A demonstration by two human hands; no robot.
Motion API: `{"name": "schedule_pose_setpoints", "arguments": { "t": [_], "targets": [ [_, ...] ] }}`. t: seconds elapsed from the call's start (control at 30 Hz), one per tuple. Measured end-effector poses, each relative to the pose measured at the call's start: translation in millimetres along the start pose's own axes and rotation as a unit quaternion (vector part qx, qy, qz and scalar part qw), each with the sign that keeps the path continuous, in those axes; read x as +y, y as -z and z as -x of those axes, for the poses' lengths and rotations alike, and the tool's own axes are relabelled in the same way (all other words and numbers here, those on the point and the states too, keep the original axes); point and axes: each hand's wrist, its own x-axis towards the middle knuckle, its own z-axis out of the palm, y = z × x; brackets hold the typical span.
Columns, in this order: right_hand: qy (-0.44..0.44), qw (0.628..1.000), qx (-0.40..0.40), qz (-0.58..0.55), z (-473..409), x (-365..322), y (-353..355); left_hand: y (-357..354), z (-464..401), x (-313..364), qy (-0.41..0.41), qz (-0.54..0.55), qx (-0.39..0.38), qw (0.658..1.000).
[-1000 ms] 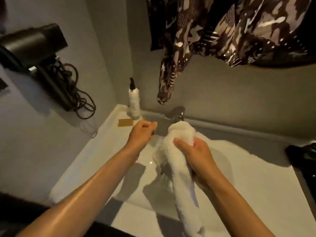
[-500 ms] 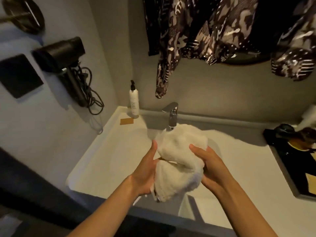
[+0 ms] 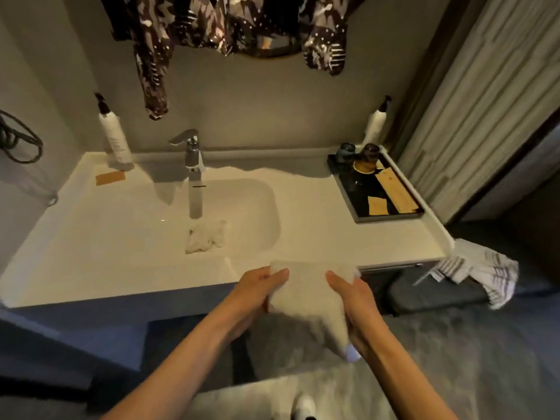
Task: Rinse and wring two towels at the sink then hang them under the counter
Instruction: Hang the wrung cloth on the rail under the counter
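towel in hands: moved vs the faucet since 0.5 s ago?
Yes. The towel has come away from the faucet toward the person, now past the counter's front edge.

A bathroom vanity: white sink (image 3: 242, 207), chrome faucet (image 3: 194, 159), pump bottle (image 3: 115, 137), amenity tray (image 3: 378, 189).

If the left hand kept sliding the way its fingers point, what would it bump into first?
Probably the white counter's front edge. The left hand, gripping the white towel, points up and slightly right toward the sink. Past the edge lies the basin, with a second crumpled towel slightly left of that line. Depth is hard to judge.
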Motion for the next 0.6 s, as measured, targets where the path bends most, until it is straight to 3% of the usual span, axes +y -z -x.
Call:
{"name": "schedule_pose_setpoints", "arguments": {
  "t": [0.23,0.4,0.6],
  "targets": [
    [-0.114,0.991,0.068,0.021,-18,82,122,-117,-36,-96,0.104,0.004,0.0,0.995],
    [-0.156,0.987,0.011,0.043,-73,110,211,-203,-84,-147,0.149,0.035,0.071,0.986],
    [-0.123,0.987,-0.04,0.095,-159,148,259,-256,-158,-191,0.143,0.051,0.166,0.974]
  ]
}}
